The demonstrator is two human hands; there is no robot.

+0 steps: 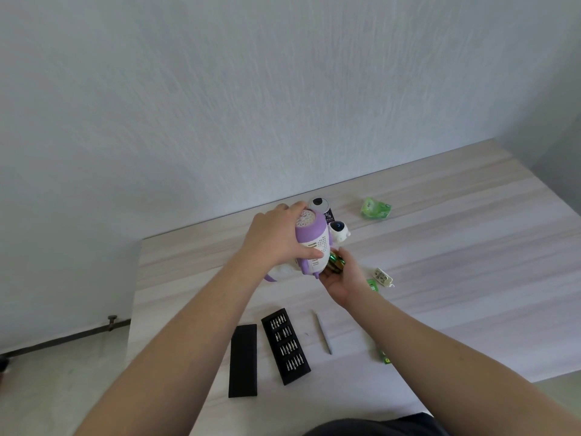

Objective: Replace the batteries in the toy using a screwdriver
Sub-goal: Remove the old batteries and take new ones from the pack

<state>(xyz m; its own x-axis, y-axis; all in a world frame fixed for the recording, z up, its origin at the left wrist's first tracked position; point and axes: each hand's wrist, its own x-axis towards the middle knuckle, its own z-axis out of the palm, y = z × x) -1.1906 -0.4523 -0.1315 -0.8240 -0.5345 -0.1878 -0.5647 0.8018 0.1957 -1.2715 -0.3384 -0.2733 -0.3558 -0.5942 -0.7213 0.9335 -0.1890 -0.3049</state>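
My left hand point(273, 237) grips the purple toy point(312, 247) above the table point(456, 247). My right hand point(341, 280), palm up beneath it, cradles green batteries point(335, 264); fingers loosely cupped.

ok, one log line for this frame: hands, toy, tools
left hand: grips toy | right hand: cupped under toy, holds batteries | screwdriver, bit case: on table
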